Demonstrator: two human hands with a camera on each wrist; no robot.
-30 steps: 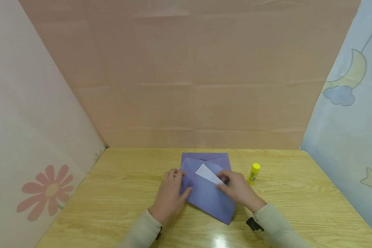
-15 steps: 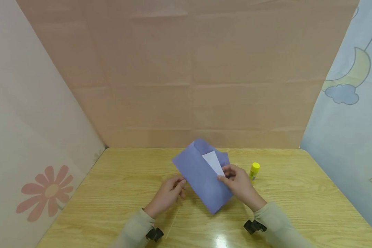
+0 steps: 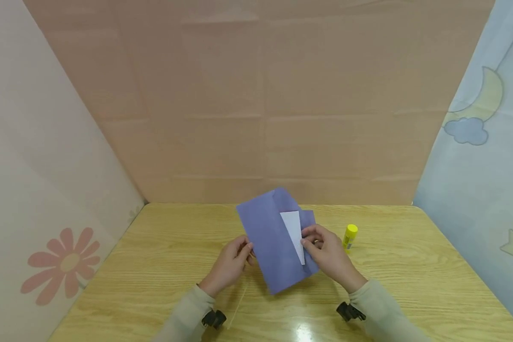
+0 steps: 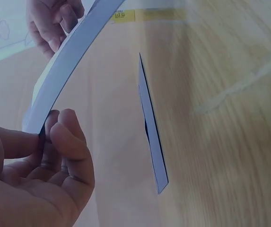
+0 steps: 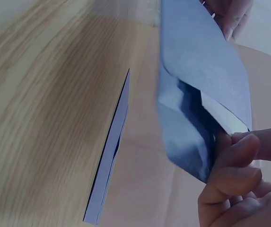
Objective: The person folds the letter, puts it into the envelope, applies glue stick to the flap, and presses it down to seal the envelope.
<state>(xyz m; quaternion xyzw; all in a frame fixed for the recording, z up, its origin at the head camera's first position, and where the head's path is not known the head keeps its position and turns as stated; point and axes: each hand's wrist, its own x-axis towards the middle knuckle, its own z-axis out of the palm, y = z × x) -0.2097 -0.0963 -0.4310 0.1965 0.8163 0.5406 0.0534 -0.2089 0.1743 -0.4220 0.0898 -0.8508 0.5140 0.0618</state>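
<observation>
A purple envelope (image 3: 265, 237) is held tilted above the table between both hands. From its open mouth a folded white paper (image 3: 292, 230) sticks out partway. My left hand (image 3: 228, 263) pinches the envelope's left edge between thumb and forefinger, as the left wrist view shows at the lower corner of the envelope (image 4: 74, 56). On the other side, my right hand (image 3: 327, 254) pinches the white paper (image 5: 225, 116) at the mouth, with fingertips partly inside the envelope. Behind it, a second purple envelope (image 3: 308, 218) lies flat on the table, mostly covered in the head view.
A yellow glue stick (image 3: 350, 236) stands upright on the wooden table (image 3: 410, 266), just beyond the right hand. A tan sheet (image 3: 261, 118) hangs at the back, with a flowered panel (image 3: 60, 166) at left and a pale blue one (image 3: 466, 190) at right.
The envelope has been raised off the other one and turned steeply, its mouth now facing right. The left hand let go, dropped lower and took its left edge again. More white paper shows.
</observation>
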